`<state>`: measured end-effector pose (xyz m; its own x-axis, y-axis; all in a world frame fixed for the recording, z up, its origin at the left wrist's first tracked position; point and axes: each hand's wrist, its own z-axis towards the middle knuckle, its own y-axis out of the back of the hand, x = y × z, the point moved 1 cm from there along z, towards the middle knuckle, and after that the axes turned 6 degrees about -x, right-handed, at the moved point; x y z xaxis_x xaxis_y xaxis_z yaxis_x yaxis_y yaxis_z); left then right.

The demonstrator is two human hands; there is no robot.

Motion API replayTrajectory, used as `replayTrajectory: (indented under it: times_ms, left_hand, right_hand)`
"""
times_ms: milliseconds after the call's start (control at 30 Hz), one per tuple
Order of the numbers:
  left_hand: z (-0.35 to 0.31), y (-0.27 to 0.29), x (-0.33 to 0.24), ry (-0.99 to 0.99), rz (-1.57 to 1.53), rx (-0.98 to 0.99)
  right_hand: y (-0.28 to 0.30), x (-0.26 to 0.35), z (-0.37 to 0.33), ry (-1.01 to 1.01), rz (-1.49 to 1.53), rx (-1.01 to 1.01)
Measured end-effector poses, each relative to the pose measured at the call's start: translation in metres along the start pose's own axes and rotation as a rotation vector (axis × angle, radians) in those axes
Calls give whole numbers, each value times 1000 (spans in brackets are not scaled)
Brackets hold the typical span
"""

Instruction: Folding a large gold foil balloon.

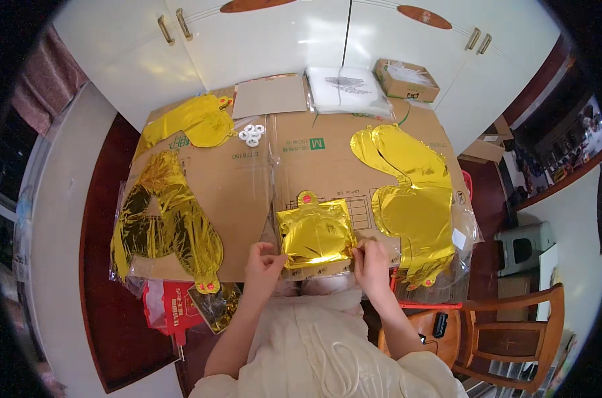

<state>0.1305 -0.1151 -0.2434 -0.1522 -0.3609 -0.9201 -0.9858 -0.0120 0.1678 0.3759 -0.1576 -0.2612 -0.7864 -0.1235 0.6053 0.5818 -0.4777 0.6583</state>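
Observation:
In front of me on the cardboard is a folded gold foil balloon (317,232), a roughly square packet with a rounded tab and red dot at its top. My left hand (264,266) is closed at its lower left corner, thumb and fingers pinched on the edge. At the opposite lower corner, my right hand (371,263) pinches the foil between thumb and fingers. Flat to the left lies a gold foil balloon shaped like an A (198,229). A curvy gold foil balloon (414,205) is spread out on the right, and another gold foil balloon (208,123) lies at the far left.
Cardboard (241,192) covers the table. White tape rolls (252,134), a grey board (269,96), a stack of clear plastic bags (349,91) and a small carton (407,79) sit toward the back. A wooden chair (513,331) stands at right; a red bag (168,308) hangs at left.

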Motion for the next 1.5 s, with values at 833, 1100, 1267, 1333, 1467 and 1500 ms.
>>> replayTrajectory:
  times_ms: [833,1100,1267,1333,1467,1500]
  left_hand:
    - [-13,-8,14,-380,440,-114]
    - [-23,-14,2,-628,760,-225]
    - [-48,-50,-1,-1023,927,-74]
    - [-51,-69,-2,-1020,921,94]
    - [-43,-72,4,-944,1113,139]
    - [-40,-70,8,-955,1103,136]
  right_hand:
    - [-2,4,1,71,-41,-61]
    - [1,5,1,109,-130,5]
    - [0,6,1,103,-138,25]
    - [-1,5,-1,92,-150,30]
    - [0,5,-2,121,-131,-8]
    - [1,5,-1,123,-123,-2]
